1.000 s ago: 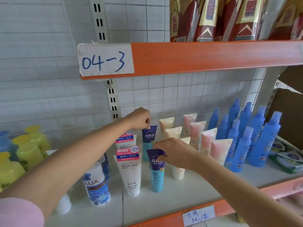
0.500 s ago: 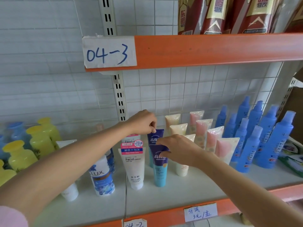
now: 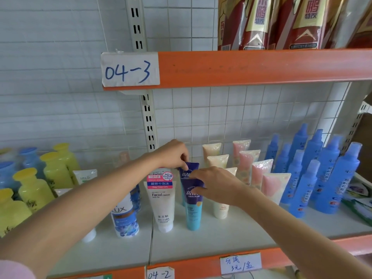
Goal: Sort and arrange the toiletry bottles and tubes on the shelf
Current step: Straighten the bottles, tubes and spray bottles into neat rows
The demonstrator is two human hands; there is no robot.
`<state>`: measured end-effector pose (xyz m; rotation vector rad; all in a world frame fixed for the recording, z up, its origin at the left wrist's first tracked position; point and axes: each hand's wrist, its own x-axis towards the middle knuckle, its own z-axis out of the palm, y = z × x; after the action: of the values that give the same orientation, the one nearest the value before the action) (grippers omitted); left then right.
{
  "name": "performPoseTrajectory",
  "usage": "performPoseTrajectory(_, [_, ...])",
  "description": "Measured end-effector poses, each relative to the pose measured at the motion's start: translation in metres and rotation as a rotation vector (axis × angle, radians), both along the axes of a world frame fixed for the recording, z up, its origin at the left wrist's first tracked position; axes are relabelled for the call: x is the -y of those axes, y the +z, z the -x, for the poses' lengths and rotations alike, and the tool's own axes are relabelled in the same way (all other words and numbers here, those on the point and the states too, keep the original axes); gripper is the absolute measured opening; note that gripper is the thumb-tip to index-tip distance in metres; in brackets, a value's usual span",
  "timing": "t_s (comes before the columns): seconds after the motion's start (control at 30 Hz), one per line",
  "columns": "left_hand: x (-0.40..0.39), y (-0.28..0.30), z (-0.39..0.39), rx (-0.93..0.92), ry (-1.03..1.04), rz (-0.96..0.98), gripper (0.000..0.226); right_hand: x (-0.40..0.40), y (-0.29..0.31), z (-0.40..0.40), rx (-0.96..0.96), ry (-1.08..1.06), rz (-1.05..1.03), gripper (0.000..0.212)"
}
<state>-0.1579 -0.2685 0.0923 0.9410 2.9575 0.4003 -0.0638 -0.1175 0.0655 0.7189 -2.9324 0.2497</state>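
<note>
Two purple-and-teal tubes stand cap-down, one behind the other, on the white shelf (image 3: 231, 238). My left hand (image 3: 173, 154) pinches the top edge of the rear purple tube (image 3: 190, 168). My right hand (image 3: 215, 184) grips the top of the front purple tube (image 3: 193, 214). Just left of them stand two white Facial cleanser tubes (image 3: 163, 206), front and back. To the right are rows of cream and pink tubes (image 3: 259, 172), then blue spray bottles (image 3: 326, 178).
A white-and-blue LUX bottle (image 3: 124, 220) stands at the left, with yellow and blue bottles (image 3: 34, 188) beyond it. The orange shelf (image 3: 261, 65) above carries red packets. Paper labels hang on the shelf's front edge. Green packets (image 3: 360, 200) lie at the far right.
Both hands keep hold of the purple tubes; the front tube now stands closer in front of the rear one. The camera has tilted a little, shifting the scene down and right.
</note>
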Motion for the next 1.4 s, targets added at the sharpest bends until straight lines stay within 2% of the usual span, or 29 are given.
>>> performPoseTrajectory(0.2, [0.001,0.0,-0.003,0.021,0.059,-0.036,0.016,-0.041,0.022,0.003,-0.089,-0.065,0.109,0.03])
performPoseTrajectory(0.37, [-0.006,0.01,-0.002,0.035,0.065,0.048,0.02,-0.069,0.008,0.012,0.086,-0.15,-0.04,0.042])
performPoseTrajectory(0.53, [-0.039,0.018,-0.008,-0.043,0.053,-0.029,0.027,-0.081,0.002,0.008,0.173,-0.128,0.1,0.029])
performPoseTrajectory(0.7, [-0.08,0.011,-0.003,0.038,0.084,0.021,0.047,-0.092,-0.002,-0.001,0.156,-0.078,0.045,0.027])
performPoseTrajectory(0.8, [-0.096,0.005,0.0,-0.02,0.071,0.097,0.028,-0.095,-0.005,0.0,0.13,-0.044,0.038,0.026])
performPoseTrajectory(0.87, [-0.101,0.003,-0.001,-0.074,0.08,0.053,0.015,-0.095,-0.004,0.0,0.115,-0.03,0.018,0.027])
performPoseTrajectory(1.07, [-0.103,0.0,-0.008,-0.154,0.068,0.014,0.012,-0.092,-0.005,-0.001,0.075,-0.014,-0.001,0.03])
performPoseTrajectory(1.4, [-0.091,0.0,-0.012,-0.134,-0.028,-0.044,0.012,-0.093,-0.004,0.001,0.073,0.001,0.007,0.032])
